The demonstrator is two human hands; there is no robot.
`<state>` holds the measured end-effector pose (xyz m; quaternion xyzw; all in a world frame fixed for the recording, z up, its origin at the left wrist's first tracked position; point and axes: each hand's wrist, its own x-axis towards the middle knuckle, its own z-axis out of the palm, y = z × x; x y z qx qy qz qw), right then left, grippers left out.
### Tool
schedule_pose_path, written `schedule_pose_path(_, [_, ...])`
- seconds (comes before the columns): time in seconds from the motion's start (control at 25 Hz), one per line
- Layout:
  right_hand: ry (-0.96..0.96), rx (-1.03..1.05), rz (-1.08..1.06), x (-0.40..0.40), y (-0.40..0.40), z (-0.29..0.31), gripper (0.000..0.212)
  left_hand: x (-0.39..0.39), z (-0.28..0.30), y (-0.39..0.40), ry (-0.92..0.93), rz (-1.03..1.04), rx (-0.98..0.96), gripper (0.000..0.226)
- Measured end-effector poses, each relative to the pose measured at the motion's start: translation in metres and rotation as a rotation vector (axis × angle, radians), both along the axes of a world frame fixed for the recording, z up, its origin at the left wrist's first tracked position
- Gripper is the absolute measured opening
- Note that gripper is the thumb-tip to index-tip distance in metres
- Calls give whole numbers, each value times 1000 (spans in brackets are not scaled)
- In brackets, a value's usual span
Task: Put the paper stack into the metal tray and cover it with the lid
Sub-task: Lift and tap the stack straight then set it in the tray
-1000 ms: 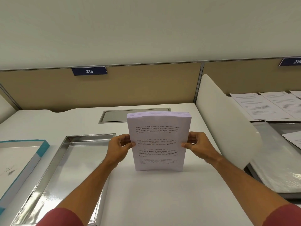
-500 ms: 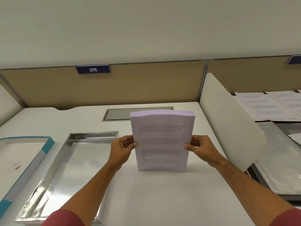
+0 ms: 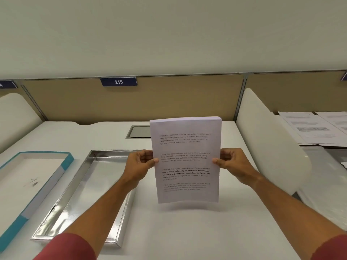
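I hold a white paper stack (image 3: 186,160) with printed text upright in the middle of the desk, its bottom edge lifted a little off the white surface. My left hand (image 3: 139,167) grips its left edge and my right hand (image 3: 231,166) grips its right edge. The shiny metal tray (image 3: 75,199) lies flat to the left of the stack, empty, partly under my left forearm. Farther left lies the lid (image 3: 28,177), white inside with a teal rim, upside down.
A tan partition with a sign reading 215 (image 3: 118,82) closes the back of the desk. A grey cable hatch (image 3: 139,131) sits behind the stack. A white divider panel (image 3: 268,139) stands on the right, with printed sheets (image 3: 315,128) beyond it.
The paper stack has risen from standing on the desk to hovering just above it, still upright in both hands. The view has shifted, showing more of the lid on the left.
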<state>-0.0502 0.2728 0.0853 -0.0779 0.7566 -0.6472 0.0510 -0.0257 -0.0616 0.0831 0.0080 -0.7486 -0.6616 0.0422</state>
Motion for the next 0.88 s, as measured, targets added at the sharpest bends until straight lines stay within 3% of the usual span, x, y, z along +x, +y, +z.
schedule_pose_path(0.48, [-58,-108,120,-5,-123,35,30,25,28,-118,-55,175,125,12])
schedule_pose_path(0.88, [-255,-91,-62,4,-288,-6,20,0,-15,-265,-214,206,147,8])
